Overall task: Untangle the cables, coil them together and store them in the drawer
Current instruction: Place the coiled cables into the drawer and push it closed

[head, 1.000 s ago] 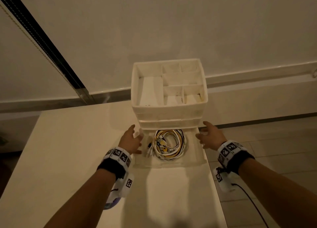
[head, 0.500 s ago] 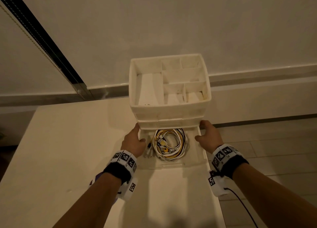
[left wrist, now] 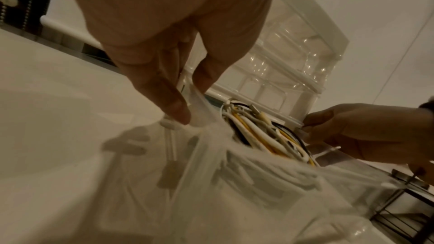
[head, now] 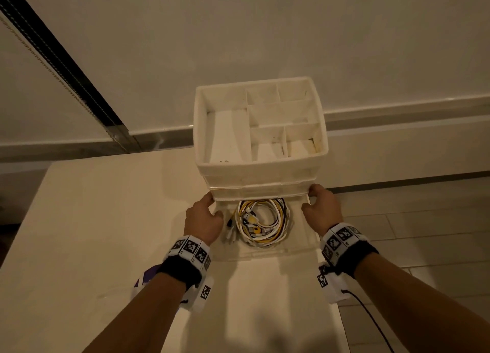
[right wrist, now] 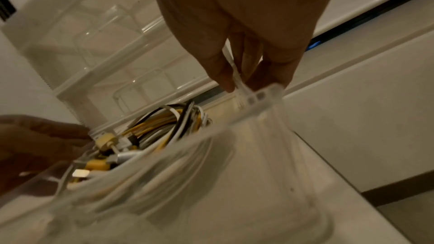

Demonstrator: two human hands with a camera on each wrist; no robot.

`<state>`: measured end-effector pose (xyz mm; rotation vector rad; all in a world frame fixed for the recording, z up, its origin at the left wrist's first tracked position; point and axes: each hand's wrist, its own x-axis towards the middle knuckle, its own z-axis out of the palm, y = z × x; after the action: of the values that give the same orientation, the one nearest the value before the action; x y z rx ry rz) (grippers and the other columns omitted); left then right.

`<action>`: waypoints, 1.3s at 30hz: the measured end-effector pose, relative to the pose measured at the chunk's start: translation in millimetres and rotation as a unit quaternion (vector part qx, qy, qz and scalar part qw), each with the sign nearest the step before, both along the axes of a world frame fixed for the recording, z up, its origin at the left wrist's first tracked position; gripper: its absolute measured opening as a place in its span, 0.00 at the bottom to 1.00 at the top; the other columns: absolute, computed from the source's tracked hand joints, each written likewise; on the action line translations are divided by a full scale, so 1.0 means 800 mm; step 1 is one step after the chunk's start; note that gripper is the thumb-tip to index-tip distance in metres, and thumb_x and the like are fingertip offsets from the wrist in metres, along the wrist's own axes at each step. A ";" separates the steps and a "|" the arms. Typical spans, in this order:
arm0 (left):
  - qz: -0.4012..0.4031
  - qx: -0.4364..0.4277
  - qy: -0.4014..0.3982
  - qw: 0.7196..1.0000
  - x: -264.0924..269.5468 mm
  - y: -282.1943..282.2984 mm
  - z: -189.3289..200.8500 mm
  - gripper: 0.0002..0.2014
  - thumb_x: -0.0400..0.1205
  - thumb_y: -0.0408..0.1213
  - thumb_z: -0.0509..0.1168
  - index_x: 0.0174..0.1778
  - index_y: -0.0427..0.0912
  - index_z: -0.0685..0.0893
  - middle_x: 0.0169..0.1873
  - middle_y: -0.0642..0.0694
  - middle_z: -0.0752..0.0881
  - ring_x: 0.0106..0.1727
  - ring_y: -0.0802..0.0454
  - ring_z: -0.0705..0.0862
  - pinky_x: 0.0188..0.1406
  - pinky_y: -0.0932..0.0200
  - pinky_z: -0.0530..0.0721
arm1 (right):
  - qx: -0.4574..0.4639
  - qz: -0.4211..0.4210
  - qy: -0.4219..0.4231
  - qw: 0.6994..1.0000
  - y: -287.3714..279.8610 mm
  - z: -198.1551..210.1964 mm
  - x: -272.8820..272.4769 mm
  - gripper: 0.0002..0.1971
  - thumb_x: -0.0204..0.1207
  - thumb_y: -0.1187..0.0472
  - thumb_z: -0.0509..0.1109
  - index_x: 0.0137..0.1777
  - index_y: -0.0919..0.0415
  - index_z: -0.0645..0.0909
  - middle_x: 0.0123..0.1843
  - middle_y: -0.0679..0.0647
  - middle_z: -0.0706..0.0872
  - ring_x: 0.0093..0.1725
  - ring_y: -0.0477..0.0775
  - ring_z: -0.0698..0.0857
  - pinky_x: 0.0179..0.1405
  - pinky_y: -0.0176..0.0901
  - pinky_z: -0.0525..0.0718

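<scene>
The cables (head: pixel 261 221) lie coiled in the open drawer (head: pixel 265 253), low in the organizer (head: pixel 261 172) on the bench (head: pixel 106 220). Left hand (head: pixel 202 220) and right hand (head: pixel 319 210) each pinch a drawer side wall. Better to push evenly on both sides, keeping connectors tucked below the rim.

Open from above over the pulled-out drawer (head: pixel 265 254), yet filled mid-floor by the coiled cables (head: pixel 262 222) (white, yellow, black). Blocked behind by the organizer (head: pixel 261 172), flanked at either side wall by the left hand (head: pixel 202 220) and right hand (head: pixel 320 209). Bare desk (head: pixel 106 220) to the left.
</scene>
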<state>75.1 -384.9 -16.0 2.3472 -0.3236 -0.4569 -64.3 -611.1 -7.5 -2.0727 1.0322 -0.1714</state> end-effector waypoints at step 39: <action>-0.010 -0.141 0.038 0.989 -0.012 -0.006 -0.017 0.25 0.86 0.34 0.59 0.80 0.54 0.67 0.72 0.52 0.78 0.69 0.48 0.80 0.62 0.64 0.70 | -0.223 0.347 0.011 0.911 0.098 -0.038 0.014 0.26 0.78 0.65 0.62 0.77 0.66 0.70 0.76 0.60 0.76 0.75 0.62 0.73 0.78 0.47 0.64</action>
<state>65.2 -389.8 -29.6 2.0490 -0.3507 -0.4757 -53.3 -532.3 -38.2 -2.7303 0.2149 -0.0156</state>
